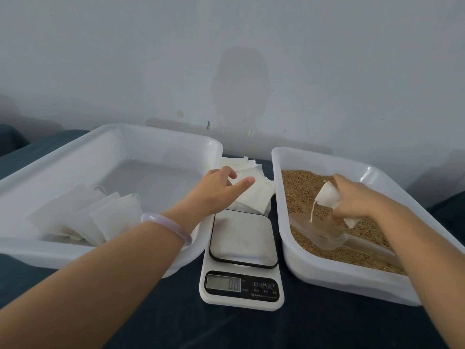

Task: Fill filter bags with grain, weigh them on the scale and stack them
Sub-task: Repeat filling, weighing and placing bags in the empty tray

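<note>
My left hand reaches over the pile of empty white filter bags behind the scale, fingers loosely spread and touching the top bag. My right hand holds one empty filter bag with a dangling string above the grain, and its lower fingers are at the clear plastic scoop lying in the grain. The right tub holds brown grain. The white digital scale stands between the tubs with a bare platform, and its display shows 0.0. Filled bags lie stacked in the left tub.
The left white tub sits on a dark blue table cover, close to a pale wall. A pale bangle is on my left wrist. Both tubs flank the scale closely.
</note>
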`<state>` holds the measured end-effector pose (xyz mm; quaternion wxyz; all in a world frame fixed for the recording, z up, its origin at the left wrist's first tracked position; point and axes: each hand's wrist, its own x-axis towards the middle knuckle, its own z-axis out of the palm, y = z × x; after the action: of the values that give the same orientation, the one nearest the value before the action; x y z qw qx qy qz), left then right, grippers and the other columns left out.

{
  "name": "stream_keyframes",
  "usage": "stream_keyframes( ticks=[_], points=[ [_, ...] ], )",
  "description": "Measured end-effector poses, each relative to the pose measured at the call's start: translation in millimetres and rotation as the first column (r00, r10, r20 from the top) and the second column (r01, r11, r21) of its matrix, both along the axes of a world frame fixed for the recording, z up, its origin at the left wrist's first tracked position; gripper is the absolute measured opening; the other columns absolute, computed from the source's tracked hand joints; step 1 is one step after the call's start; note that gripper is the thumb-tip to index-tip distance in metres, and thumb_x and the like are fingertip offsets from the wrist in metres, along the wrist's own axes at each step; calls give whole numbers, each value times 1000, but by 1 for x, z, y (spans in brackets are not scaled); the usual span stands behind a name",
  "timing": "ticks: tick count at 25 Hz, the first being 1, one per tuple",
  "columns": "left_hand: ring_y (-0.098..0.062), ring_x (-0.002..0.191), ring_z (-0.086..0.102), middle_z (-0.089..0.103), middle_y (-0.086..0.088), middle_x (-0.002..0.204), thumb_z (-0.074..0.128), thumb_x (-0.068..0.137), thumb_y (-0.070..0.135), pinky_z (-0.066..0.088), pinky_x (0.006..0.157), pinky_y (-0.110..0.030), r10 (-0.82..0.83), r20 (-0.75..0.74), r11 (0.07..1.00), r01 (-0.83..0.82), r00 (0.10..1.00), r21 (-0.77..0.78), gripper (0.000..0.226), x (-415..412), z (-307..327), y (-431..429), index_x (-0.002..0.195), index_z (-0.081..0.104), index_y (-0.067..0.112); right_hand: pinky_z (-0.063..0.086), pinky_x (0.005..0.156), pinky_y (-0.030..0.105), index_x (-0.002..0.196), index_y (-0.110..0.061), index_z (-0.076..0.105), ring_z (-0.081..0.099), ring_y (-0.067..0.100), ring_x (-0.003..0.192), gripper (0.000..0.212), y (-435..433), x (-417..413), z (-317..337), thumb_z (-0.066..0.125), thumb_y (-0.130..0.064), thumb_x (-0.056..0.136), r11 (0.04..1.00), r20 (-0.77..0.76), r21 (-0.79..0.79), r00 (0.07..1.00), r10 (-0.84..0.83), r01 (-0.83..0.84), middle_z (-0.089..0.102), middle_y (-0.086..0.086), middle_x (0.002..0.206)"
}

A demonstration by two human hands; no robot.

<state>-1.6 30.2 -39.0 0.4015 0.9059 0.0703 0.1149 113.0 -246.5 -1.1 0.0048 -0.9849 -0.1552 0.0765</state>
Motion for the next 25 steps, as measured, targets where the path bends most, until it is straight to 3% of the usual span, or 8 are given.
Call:
stream_keyframes(
  ticks=[10, 13, 20, 25],
  points=[
    [-14, 94, 52, 54, 0, 112, 46, 88, 59, 36, 79, -28, 9, -6, 1000, -9, 1000, 0, 54, 0, 0, -2, 122, 50, 18, 52, 78, 37, 138, -16, 33, 57, 23, 95, 88, -9, 7, -14, 81, -24, 65, 996, 54, -88, 999, 2, 3, 56, 6, 120],
    [-13, 96, 49, 53, 2, 107, 47, 88, 58, 35, 79, -27, 7, -1, 1000, -7, 1000, 12, 53, 0, 0, -1, 122, 50, 17, 50, 67, 31, 137, -16, 33, 57, 19, 86, 83, -7, 7, -15, 79, -22, 68, 995, 57, -93, 998, -21, 26, 58, 4, 111],
    [-13, 94, 51, 55, 3, 106, 47, 88, 58, 36, 77, -28, 10, 5, 1000, -10, 1000, 14, 49, 1, 0, -1, 118, 51, 19, 49, 72, 33, 145, -17, 23, 54, 22, 91, 94, -7, 9, -19, 77, -23, 69, 997, 53, -66, 998, -41, 44, 55, 7, 121],
    [-14, 95, 51, 56, 3, 104, 47, 88, 57, 37, 78, -29, 8, 2, 1000, -8, 1000, 15, 49, 2, -1, -1, 117, 52, 18, 52, 72, 36, 134, -17, 37, 57, 23, 90, 79, -10, 10, -23, 78, -21, 66, 999, 41, -14, 999, -34, 35, 57, 6, 111]
  ],
)
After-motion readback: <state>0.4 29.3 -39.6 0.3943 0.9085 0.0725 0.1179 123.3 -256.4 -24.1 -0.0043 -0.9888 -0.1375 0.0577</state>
